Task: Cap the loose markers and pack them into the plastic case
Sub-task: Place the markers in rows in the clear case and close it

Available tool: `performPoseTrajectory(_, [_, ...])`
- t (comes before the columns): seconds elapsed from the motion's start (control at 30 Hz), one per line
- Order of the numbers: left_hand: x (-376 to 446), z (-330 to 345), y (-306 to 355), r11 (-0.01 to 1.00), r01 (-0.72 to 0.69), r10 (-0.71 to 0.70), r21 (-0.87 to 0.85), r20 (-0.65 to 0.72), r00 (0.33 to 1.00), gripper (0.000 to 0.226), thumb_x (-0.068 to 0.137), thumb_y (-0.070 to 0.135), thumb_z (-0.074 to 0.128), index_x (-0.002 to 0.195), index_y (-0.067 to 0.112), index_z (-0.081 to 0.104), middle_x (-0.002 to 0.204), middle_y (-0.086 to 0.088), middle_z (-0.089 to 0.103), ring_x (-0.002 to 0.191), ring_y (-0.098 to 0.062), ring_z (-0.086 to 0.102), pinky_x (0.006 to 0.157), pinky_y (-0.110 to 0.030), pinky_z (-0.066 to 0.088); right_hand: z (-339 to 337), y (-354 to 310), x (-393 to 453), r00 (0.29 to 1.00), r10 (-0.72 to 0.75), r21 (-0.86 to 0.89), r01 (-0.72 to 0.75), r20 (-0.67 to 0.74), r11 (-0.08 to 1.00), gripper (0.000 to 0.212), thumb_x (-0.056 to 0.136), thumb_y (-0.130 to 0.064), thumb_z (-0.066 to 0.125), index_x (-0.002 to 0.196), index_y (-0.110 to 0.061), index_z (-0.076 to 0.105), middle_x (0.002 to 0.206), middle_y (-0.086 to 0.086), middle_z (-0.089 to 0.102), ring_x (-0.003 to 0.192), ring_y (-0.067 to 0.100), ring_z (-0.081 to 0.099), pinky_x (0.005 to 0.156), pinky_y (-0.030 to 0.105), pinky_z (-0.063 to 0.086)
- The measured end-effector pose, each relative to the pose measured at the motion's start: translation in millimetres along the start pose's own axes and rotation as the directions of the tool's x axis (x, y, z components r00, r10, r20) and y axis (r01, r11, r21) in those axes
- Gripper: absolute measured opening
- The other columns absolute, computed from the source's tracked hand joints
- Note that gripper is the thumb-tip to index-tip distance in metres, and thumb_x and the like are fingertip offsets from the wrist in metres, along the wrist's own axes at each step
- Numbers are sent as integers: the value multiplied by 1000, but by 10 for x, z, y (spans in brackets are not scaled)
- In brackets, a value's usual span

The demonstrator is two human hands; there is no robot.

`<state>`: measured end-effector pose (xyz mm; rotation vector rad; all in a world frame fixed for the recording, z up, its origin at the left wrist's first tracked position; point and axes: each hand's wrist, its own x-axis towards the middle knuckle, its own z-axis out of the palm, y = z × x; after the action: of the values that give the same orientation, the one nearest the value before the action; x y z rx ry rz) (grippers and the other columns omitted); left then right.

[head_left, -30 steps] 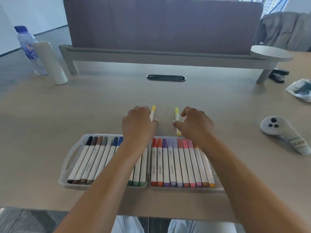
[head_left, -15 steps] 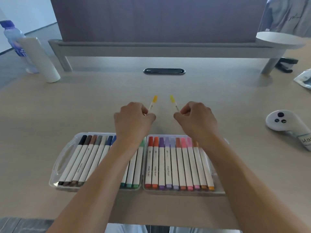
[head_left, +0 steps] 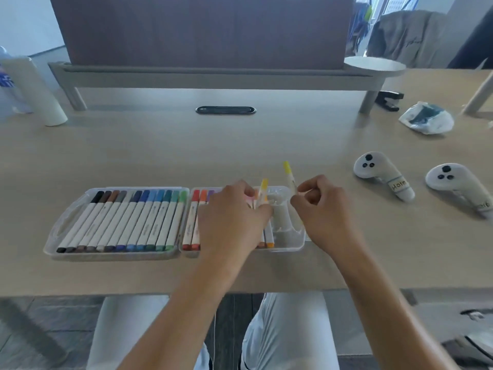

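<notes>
An open plastic case (head_left: 290, 236) lies on a wooden table (head_left: 160, 156), near the table's front edge. The left half of the case holds a full row of capped markers (head_left: 128, 222) running from black and brown through blues to greens. The right half holds red and orange markers (head_left: 193, 217) at its left end and a few more partly hidden under the left hand; the slots at the right end of the case are bare.

The left hand (head_left: 232, 220) hovers over the right half of the case, fingers curled round an orange-yellow marker (head_left: 262, 189) whose capped end points up and away from the person. The right hand (head_left: 324, 209), just beside the right end of the case, pinches a yellow marker (head_left: 289, 174) between thumb and fingers; its yellow end tilts up and to the left. The two held markers stand close together but apart.

To the right of the case, well apart from it, lie two white controllers (head_left: 384, 174). Behind the case a dark oval grommet (head_left: 225, 110) sits in the table. A white cylinder (head_left: 37, 94) stands far left of the case, and a crumpled bag (head_left: 426, 118) lies far right behind the controllers.
</notes>
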<state>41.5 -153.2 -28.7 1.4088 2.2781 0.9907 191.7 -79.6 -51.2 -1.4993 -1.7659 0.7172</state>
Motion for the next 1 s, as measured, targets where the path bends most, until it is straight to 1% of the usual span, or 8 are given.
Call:
performPoseTrajectory(0.13, [-200, 205, 92, 991, -19, 21, 130, -15, 1000, 33, 86, 46, 68, 115, 32, 64, 93, 8, 71, 88, -18, 67, 91, -43, 50, -80, 156, -148, 999, -40, 52, 40, -2, 998, 13, 88, -27, 71, 100, -25, 66, 69, -8, 66, 70, 15, 64, 71, 42, 55])
performPoseTrajectory(0.27, [-253, 337, 110, 989, -43, 50, 142, -46, 998, 33, 89, 46, 64, 119, 33, 67, 92, 7, 73, 93, -20, 67, 94, -45, 50, -81, 261, -213, 998, -49, 139, 52, -26, 989, 15, 88, -30, 70, 101, -26, 65, 71, -7, 67, 70, 16, 65, 71, 42, 56])
performPoseTrajectory(0.43, [-261, 415, -19, 981, -140, 154, 138, -99, 983, 27, 94, 42, 63, 117, 33, 72, 89, 6, 71, 91, -19, 64, 91, -46, 51, -76, 329, -280, 995, -92, 187, 96, -28, 978, 14, 89, -28, 70, 102, -29, 63, 69, -8, 65, 66, 9, 61, 67, 36, 51])
performPoseTrajectory(0.53, [-253, 434, -53, 968, -173, 194, 180, -101, 976, 27, 96, 44, 62, 117, 33, 73, 95, 4, 71, 96, -19, 63, 92, -44, 51, -79, 346, -272, 995, -97, 185, 98, -19, 978, 16, 88, -24, 70, 101, -31, 62, 69, -12, 65, 65, 8, 60, 65, 33, 49])
performPoseTrajectory(0.63, [-254, 457, -33, 944, -169, 196, 283, -71, 978, 31, 97, 47, 58, 124, 37, 71, 110, 3, 69, 112, -22, 57, 95, -41, 41, -84, 348, -282, 994, -105, 177, 104, -2, 979, 18, 87, -20, 71, 101, -29, 63, 72, -16, 65, 65, 9, 59, 66, 33, 50])
performPoseTrajectory(0.73, [-270, 476, -28, 917, -192, 215, 349, -28, 976, 36, 100, 49, 51, 131, 40, 66, 113, 2, 64, 113, -24, 52, 92, -42, 37, -89, 323, -302, 994, -110, 155, 110, -8, 982, 17, 88, -21, 70, 101, -30, 64, 72, -13, 65, 66, 8, 59, 67, 33, 49])
performPoseTrajectory(0.93, [-292, 315, -92, 932, -261, 260, 252, 37, 965, 46, 100, 54, 48, 139, 34, 60, 117, -2, 61, 117, -27, 53, 98, -46, 43, -72, 192, -406, 989, -143, 52, 146, -46, 988, 14, 88, -25, 66, 100, -32, 65, 77, -5, 64, 70, 8, 60, 66, 33, 49])
performPoseTrajectory(1.0, [-297, 272, -146, 899, -292, 297, 327, 36, 954, 43, 100, 52, 48, 136, 34, 62, 114, -2, 56, 115, -26, 51, 96, -46, 43, -44, 126, -422, 991, -125, 27, 126, -46, 992, 15, 88, -26, 66, 101, -32, 66, 78, -6, 65, 70, 7, 60, 66, 32, 49])
